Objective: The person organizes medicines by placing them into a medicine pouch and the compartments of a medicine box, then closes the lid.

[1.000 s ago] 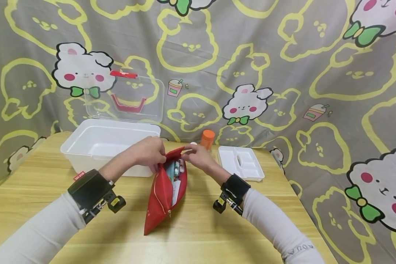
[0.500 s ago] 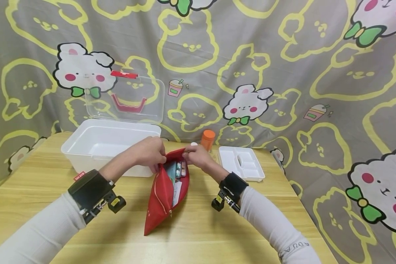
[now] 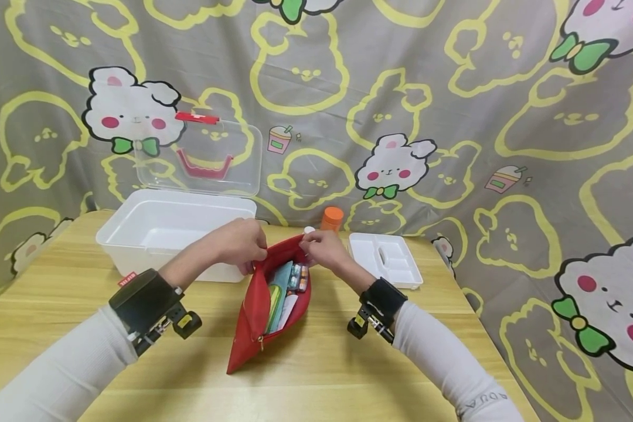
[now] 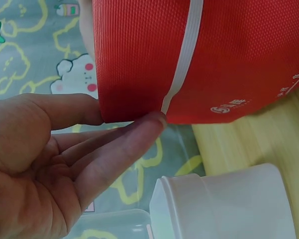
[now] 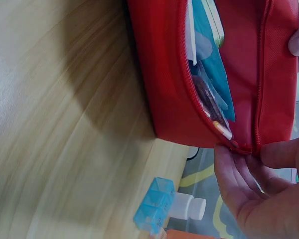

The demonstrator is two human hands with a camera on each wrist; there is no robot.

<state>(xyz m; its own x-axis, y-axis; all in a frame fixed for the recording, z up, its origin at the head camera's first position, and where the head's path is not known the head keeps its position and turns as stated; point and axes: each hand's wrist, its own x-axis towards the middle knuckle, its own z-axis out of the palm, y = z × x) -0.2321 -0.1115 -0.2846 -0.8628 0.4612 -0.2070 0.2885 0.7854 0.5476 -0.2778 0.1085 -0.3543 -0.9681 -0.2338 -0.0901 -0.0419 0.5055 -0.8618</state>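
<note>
A red zippered pouch (image 3: 258, 310) stands unzipped on the table, its mouth spread wide. Inside show a teal packet (image 3: 281, 287), blister packs of capsules (image 3: 298, 276) and a white paper (image 3: 287, 312). My left hand (image 3: 241, 243) pinches the pouch's upper left edge; in the left wrist view its thumb and fingers (image 4: 124, 144) meet at the corner by a pale strip. At the far end of the zipper, my right hand (image 3: 325, 249) pinches the rim, thumb and fingers at the corner in the right wrist view. A gold zipper pull (image 3: 261, 343) hangs at the near end.
A white box (image 3: 116, 234) with its clear lid (image 3: 227, 170) raised stands behind my left hand. Beyond my right hand are an orange-capped bottle (image 3: 332, 218) and a white divided tray (image 3: 401, 264). The right wrist view shows a blue pill organizer (image 5: 155, 205) beside a white bottle (image 5: 187, 205).
The pouch's mouth has spread wider, showing more of its contents. My right hand has shifted slightly right with the rim, while my left hand has stayed nearly in place.
</note>
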